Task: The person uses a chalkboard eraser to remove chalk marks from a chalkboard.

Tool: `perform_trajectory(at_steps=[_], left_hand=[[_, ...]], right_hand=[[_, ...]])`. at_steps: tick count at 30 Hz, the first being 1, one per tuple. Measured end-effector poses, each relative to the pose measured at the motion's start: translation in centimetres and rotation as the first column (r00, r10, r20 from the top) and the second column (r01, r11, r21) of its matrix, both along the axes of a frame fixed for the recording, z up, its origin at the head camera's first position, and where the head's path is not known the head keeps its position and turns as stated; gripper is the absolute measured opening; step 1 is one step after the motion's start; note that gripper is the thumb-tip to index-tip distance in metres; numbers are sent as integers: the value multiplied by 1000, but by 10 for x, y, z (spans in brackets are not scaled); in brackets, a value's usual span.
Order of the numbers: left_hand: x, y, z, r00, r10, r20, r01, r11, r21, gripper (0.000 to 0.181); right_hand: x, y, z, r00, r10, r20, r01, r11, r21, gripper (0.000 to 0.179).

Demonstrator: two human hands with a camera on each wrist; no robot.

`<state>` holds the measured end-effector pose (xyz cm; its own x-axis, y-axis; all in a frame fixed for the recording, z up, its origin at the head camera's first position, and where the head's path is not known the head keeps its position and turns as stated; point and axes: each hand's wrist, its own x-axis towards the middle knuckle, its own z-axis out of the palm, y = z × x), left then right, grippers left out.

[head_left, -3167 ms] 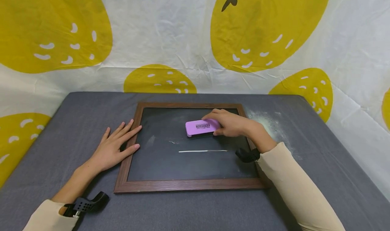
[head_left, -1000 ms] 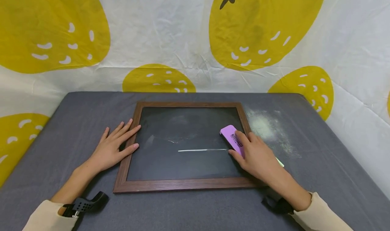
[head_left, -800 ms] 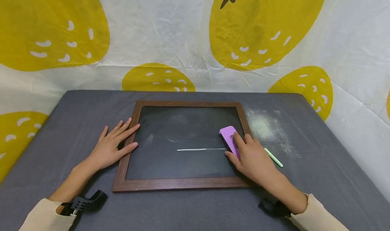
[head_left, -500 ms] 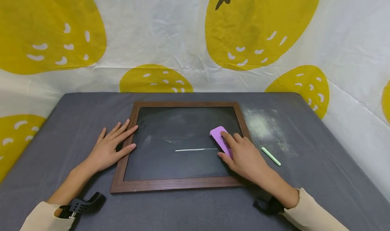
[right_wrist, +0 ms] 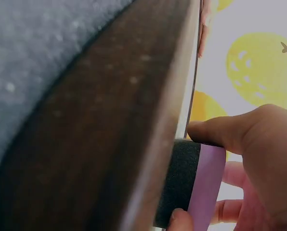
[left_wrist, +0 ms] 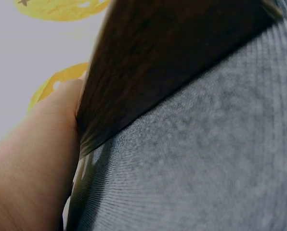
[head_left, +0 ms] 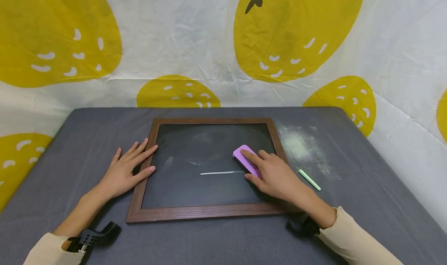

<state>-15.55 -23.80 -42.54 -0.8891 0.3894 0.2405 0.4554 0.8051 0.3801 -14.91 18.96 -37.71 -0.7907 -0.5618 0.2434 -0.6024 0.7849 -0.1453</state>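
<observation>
A chalkboard (head_left: 195, 191) in a brown wooden frame lies on the table. My right hand (head_left: 277, 175) grips a purple magnetic eraser (head_left: 242, 154), tilted across the right half of the board. In the right wrist view the eraser (right_wrist: 208, 183) shows its dark felt side against the board, with thumb and fingers around it. A white chalk line (head_left: 216, 173) runs leftward from the eraser, its right end faint beside it. My left hand (head_left: 122, 174) lies with spread, straight fingers, the fingertips on the left side of the frame.
A pale green chalk stick (head_left: 309, 179) lies on the grey cloth (head_left: 209, 241) right of the board. Behind it is a patch of chalk dust (head_left: 298, 144). A white curtain with yellow fruit shapes (head_left: 178, 92) hangs at the back.
The right hand took the eraser from the upper board to the right end of the chalk line, turned it, then slid it left. The line's right end is shorter. The left hand stays put.
</observation>
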Motion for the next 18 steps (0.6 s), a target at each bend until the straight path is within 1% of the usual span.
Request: perform_trajectory(at_steps=[5, 10, 18], left_hand=[[1, 0, 0, 1000, -2, 2, 2, 1000, 0, 65], [1, 0, 0, 1000, 3, -1, -3, 1000, -2, 65], [0, 0, -1, 1000, 3, -1, -3, 1000, -1, 64]], right_hand=[[-5, -8, 2, 1000, 22, 23, -22, 1000, 3, 63], [-9, -23, 3, 997, 65, 38, -65, 998, 1, 62], [-11, -48, 6, 990, 112, 90, -114, 993, 23, 63]])
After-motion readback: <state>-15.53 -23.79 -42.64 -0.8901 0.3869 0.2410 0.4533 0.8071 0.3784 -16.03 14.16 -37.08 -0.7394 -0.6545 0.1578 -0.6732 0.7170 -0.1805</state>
